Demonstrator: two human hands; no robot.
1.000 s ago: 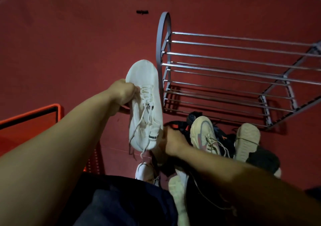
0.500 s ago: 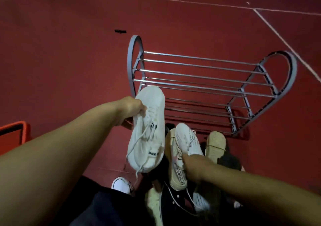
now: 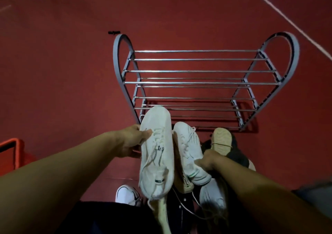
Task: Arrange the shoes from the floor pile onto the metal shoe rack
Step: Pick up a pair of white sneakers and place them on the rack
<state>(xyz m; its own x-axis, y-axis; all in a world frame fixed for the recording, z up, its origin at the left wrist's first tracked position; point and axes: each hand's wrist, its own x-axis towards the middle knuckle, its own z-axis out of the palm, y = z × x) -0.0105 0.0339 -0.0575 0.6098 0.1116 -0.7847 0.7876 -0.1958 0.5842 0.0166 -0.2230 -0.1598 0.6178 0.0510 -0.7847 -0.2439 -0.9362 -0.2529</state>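
At the frame's lower middle, the left hand (image 3: 132, 142) grips a white sneaker (image 3: 157, 153) and the right hand (image 3: 209, 160) grips a second sneaker (image 3: 188, 149), below the metal rack (image 3: 197, 82).

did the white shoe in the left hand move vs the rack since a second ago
Yes. The white sneaker in the left hand shifted rightward: it was outside the metal shoe rack's left end frame, and now its toe overlaps the lower front rails.

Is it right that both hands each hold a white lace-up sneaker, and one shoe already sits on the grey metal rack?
Not quite. The head view shows the grey metal rack with no shoe on its bars. The rest holds: the left hand and right hand each hold a white lace-up sneaker.
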